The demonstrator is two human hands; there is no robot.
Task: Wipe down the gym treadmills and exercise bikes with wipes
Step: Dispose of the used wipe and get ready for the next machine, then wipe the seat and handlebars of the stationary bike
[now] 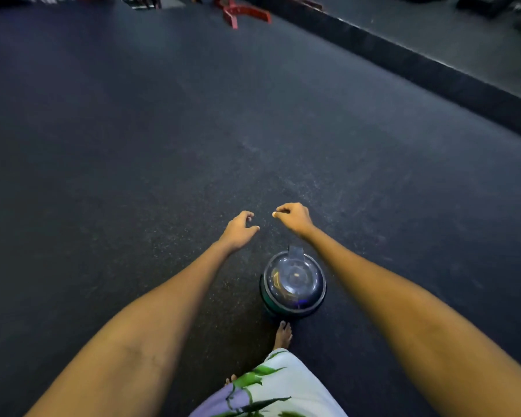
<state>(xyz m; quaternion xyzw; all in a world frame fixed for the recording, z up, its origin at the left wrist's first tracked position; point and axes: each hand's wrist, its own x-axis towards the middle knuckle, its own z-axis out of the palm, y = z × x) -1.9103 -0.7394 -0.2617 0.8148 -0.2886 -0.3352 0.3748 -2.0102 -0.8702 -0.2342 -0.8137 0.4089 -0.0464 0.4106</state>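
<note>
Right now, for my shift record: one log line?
left hand: empty | right hand: empty | wipes canister: on floor, lid closed

Dark speckled rubber floor, red equipment base

A round lidded canister stands on the floor, near the bottom centre of the scene. A bare foot rests on the floor just on the near side of the canister, toes close to its base. Two arms reach forward over the floor. The left hand hangs left of and beyond the canister; the right hand hangs beyond it, slightly to the right. The two hands are near each other, apart. Far off, at the top, a metal frame base sits on the floor. A raised ledge runs diagonally along the far right.
</note>
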